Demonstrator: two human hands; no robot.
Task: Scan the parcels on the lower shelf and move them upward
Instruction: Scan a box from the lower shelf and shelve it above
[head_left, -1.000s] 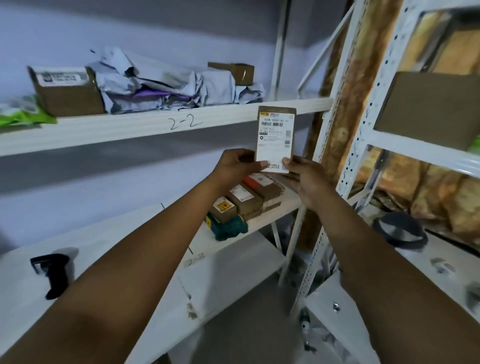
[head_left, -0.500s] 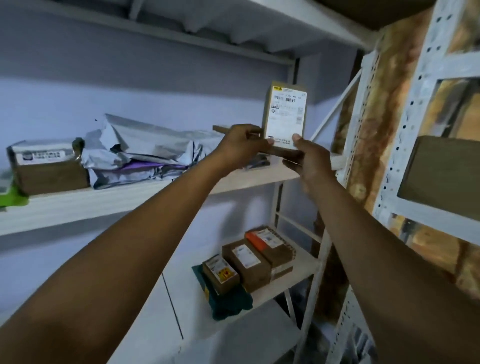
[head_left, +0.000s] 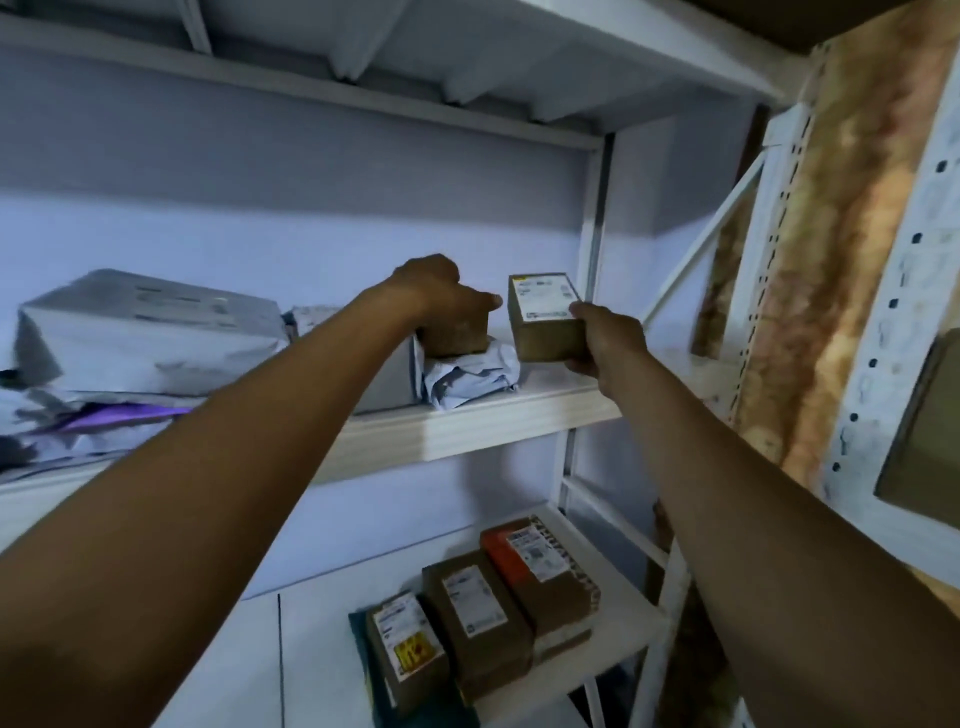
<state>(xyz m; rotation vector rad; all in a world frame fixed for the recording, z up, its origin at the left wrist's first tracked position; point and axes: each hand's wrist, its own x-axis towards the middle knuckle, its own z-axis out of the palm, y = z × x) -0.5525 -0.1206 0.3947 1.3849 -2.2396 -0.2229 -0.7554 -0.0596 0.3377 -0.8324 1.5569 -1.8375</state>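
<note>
Parcels at the white upper shelf.
Right hand grips a brown white-labelled cardboard parcel over its right end; left hand clasps another brown box atop grey mailer bags; three labelled boxes lie on the lower shelf.
</note>
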